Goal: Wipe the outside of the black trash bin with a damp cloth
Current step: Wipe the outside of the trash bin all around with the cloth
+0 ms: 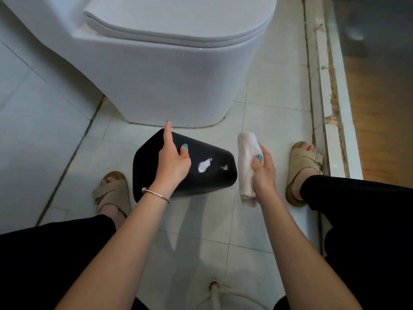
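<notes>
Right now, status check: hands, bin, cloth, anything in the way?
Left hand steadies the tipped black bin. Right hand grips the rolled cloth, beside the bin, not touching it. White smears on bin wall. No obstruction.

No legible text, seemingly

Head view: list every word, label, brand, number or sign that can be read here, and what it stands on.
None can be read.
The black trash bin carries two white patches, which look like torn sticker remains; no print shows on them.
The cloth in the right hand, the toilet and the sandals show no lettering.
</notes>
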Available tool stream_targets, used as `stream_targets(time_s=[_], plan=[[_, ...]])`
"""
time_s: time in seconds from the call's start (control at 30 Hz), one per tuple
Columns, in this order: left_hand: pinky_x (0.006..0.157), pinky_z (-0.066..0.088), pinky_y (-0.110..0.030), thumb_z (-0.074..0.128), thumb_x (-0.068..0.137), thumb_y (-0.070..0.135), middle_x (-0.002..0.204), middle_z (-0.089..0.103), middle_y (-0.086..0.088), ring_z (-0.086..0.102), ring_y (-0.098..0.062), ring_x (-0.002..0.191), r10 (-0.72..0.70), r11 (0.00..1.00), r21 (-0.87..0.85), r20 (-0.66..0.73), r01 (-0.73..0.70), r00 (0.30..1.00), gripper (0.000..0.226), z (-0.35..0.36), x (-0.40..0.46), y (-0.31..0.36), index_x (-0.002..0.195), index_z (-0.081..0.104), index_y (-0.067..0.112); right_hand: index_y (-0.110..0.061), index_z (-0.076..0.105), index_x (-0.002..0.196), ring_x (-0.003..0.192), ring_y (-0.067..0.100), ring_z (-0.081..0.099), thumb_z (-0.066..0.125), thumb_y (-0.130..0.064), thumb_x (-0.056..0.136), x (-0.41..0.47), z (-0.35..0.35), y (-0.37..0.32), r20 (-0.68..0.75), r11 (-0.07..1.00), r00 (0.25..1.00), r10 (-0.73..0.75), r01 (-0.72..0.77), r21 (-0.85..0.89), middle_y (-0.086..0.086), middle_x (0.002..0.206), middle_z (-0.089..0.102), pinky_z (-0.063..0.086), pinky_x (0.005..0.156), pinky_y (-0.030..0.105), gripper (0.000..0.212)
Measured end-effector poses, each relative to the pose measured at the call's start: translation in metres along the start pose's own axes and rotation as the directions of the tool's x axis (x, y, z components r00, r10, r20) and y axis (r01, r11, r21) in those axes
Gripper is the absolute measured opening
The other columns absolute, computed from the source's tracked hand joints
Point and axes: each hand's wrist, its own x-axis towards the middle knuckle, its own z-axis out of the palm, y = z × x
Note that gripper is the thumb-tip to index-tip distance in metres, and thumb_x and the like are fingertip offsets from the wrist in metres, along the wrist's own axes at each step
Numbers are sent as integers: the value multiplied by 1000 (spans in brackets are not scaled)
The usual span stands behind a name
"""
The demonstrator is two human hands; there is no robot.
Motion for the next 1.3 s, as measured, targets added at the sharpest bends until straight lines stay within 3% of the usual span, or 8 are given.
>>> stream_targets(time_s=[0.23, 0.37, 0.53, 0.63, 0.73, 0.87, 1.03, 1.3], plan=[[54, 33, 5, 45, 100, 19, 106, 39, 33, 40, 32, 55, 44, 981, -192, 110, -22, 993, 54, 0, -5, 3, 148, 25, 35, -32, 46, 137, 121, 16, 50, 39, -26, 102, -4, 17, 20, 30, 999, 999, 39, -40, 22, -4, 137, 50, 42, 103, 34, 36], [95, 24, -10, 36, 103, 30, 143, 36, 19, 33, 5, 131, 52, 976, -217, 153, -17, 987, 51, 2, 3, 5, 148, 17, 40, -31, 42, 140, 117, 14, 52, 45, -41, 99, -1, 18, 21, 55, 999, 998, 34, -33, -16, -6, 134, 51, 45, 94, 31, 42], [56, 33, 6, 32, 104, 24, 102, 42, 39, 41, 28, 59, 34, 976, -216, 154, 0, 987, 47, 1, 6, 5, 147, 23, 38, -29, 53, 132, 112, 14, 57, 59, -37, 92, -2, 22, 22, -21, 998, 999, 46, -47, -36, -8, 126, 59, 49, 98, 37, 41], [73, 35, 2, 33, 104, 22, 130, 44, 17, 47, 28, 88, 51, 974, -224, 132, -20, 990, 46, 6, 3, 0, 146, 25, 39, -28, 57, 125, 109, 15, 60, 58, -33, 94, -5, 23, 21, -42, 997, 996, 77, -77, 9, -7, 118, 62, 51, 96, 40, 32], [96, 35, -19, 34, 102, 24, 144, 39, 5, 40, -18, 132, 46, 972, -232, 120, -17, 992, 44, 8, 3, -2, 141, 28, 44, -29, 60, 122, 106, 12, 60, 58, -31, 93, -10, 30, 14, -17, 998, 999, 49, -48, 44, -8, 117, 64, 51, 96, 41, 29], [69, 31, 7, 34, 103, 19, 141, 36, 9, 42, 30, 95, 44, 976, -214, 87, -25, 995, 45, 1, 5, -4, 143, 29, 37, -30, 61, 120, 107, 5, 61, 62, -39, 88, -18, 40, 5, 106, 997, 994, -41, 33, 75, -11, 117, 65, 51, 92, 30, 33], [100, 39, -44, 35, 101, 23, 142, 42, -17, 40, -38, 126, -2, 974, -226, 39, 11, 999, 44, -5, 5, -12, 139, 29, 46, -29, 56, 128, 109, 1, 57, 59, -37, 93, -14, 43, 1, 137, 993, 984, -117, 116, 12, -16, 120, 60, 46, 91, 21, 36], [84, 17, 12, 44, 100, 22, 144, 25, 22, 19, 19, 122, 72, 977, -206, 79, -54, 994, 53, -9, -1, -19, 146, 23, 36, -34, 52, 132, 116, 11, 55, 53, -35, 96, -13, 43, 10, 71, 998, 997, -38, 41, -42, -12, 127, 58, 45, 96, 27, 35]])
